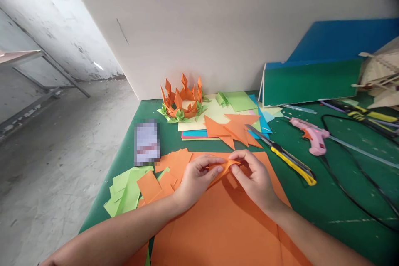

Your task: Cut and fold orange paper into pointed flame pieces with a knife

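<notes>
Between my two hands is a small folded piece of orange paper point(230, 166), held just above a large orange sheet point(215, 224). My left hand point(199, 174) pinches its left side with thumb and fingers. On the other side, my right hand point(254, 174) grips it with thumb and forefinger near the pointed tip. The fingertips cover part of the folds. Just beyond my hands lie several folded orange paper triangles point(238, 129). To the left of my left hand are loose orange paper pieces point(151, 187) and green paper pieces point(126, 191).
An orange paper crown point(183, 104) with green leaves stands at the back. A yellow utility knife point(293, 164) and a pink glue gun point(311, 135) with a cord lie right. A blurred-out object point(146, 142) sits left. Green and blue boards point(311, 83) lean against the wall.
</notes>
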{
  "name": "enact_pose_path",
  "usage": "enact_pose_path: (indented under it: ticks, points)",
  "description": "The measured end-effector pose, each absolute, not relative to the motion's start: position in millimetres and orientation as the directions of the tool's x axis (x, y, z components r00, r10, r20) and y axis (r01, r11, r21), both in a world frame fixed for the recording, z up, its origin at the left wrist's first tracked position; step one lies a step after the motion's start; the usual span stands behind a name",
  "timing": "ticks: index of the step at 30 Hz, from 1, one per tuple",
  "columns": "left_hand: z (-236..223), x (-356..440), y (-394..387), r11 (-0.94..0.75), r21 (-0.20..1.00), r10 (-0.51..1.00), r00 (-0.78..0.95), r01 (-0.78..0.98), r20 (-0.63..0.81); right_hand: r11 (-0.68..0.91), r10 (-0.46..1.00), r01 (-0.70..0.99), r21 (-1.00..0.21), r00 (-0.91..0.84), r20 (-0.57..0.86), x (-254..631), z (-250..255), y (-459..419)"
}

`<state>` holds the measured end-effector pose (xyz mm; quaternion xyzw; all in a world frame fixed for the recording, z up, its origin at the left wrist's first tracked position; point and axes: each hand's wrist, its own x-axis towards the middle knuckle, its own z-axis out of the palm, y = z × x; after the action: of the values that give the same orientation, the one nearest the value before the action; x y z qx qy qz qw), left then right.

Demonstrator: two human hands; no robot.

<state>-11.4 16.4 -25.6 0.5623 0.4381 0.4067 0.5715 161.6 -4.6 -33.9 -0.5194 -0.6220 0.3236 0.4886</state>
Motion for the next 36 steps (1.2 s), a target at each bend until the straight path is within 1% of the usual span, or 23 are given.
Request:
enact_pose_path:
  ticks: [5,13,15,17,20,24,26,29,31,36]
  points:
    - [-27.1,-11.0,16.5,0.087,0.996,0.947,0.31,-0.004,-0.082,0.247,0.963,0.318,-0.915,0.021,0.267,159.2,-32.6,-4.1]
    - [-26.6,-10.6,15.4,0.183,0.983,0.948,0.271,-0.03,-0.168,0.357,0.913,0.409,-0.84,0.035,0.405,155.8,-31.9,-4.9]
    - [-26.2,-10.5,15.1,0.158,0.987,0.955,0.257,-0.024,-0.146,0.364,0.907,0.424,-0.829,0.042,0.42,155.5,-32.1,-4.8]
    - [-25.9,-10.6,14.8,0.084,0.996,0.964,0.252,0.006,-0.083,0.371,0.899,0.435,-0.82,0.053,0.435,155.6,-32.0,-4.7]
    - [-25.3,-10.8,13.9,0.009,0.999,0.966,0.258,0.043,-0.02,0.427,0.864,0.47,-0.773,0.04,0.501,156.7,-30.4,-4.6]
    - [-23.9,-10.5,12.7,0.098,0.995,0.96,0.266,-0.026,-0.088,0.488,0.809,0.545,-0.681,0.008,0.587,158.7,-28.2,-4.9]
    - [-23.1,-10.3,12.5,0.124,0.991,0.957,0.269,-0.056,-0.105,0.482,0.814,0.549,-0.683,0.008,0.581,159.3,-28.6,-4.9]
    - [-21.8,-10.2,12.6,0.111,0.991,0.959,0.268,-0.069,-0.089,0.448,0.842,0.524,-0.724,0.024,0.539,159.4,-30.2,-4.5]
    - [-20.8,-10.3,12.7,0.108,0.991,0.959,0.271,-0.076,-0.084,0.439,0.846,0.526,-0.729,0.032,0.532,159.2,-30.4,-4.2]
    - [-18.4,-11.0,11.8,0.192,0.975,0.943,0.298,-0.113,-0.151,0.489,0.799,0.573,-0.658,0.009,0.602,159.3,-27.3,-4.6]
